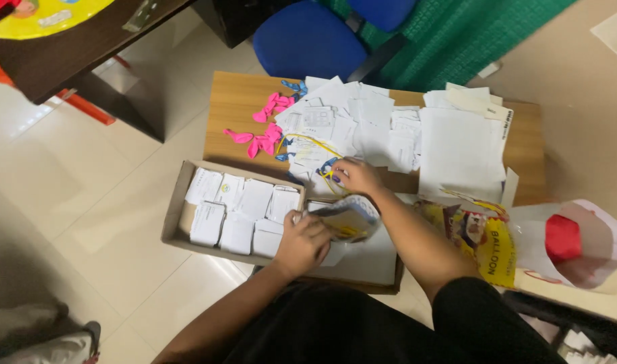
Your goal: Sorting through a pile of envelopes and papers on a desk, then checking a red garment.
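Item: packet [349, 217], gripped in our left hand [301, 244], just right of the box [175, 214]. Right hand [355, 176], beyond the box on the surface [234, 108], fingers curled on small balloons [330, 170]. Step: filling. Next calls for carrying balloons into the packet mouth.

A cardboard tray [175, 209] of paper packets [235, 210] is set at the table's [235, 101] near edge. Behind it, uninflated balloons [264, 128] are scattered; to their right, loose papers [389, 128] are spread. A printed bag [480, 236] is placed at the right.
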